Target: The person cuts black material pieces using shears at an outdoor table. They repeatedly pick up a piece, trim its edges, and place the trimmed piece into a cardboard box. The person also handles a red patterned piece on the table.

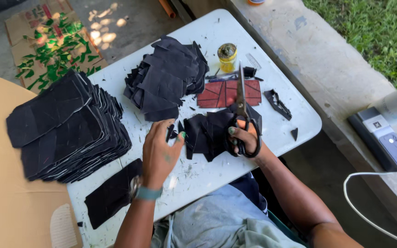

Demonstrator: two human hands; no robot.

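My right hand (246, 138) grips the black handles of large scissors (241, 98), whose blades point away from me across the table. Under them lies a small heap of black cut pieces (207, 131). My left hand (161, 151) rests at the left edge of that heap, its fingers pinching a narrow black strip (170, 132). A red piece marked with cutting lines (226, 93) lies just beyond the heap, under the scissor blades.
On the white folding table (295, 124) sit a tall pile of black cut pieces (166, 76), a large stack of black sheets (67, 126) at the left, a single black sheet (111, 193) near me, a yellow jar (227, 57) and black scraps (277, 103). A phone with a white cable (391, 142) lies on the concrete ledge at the right.
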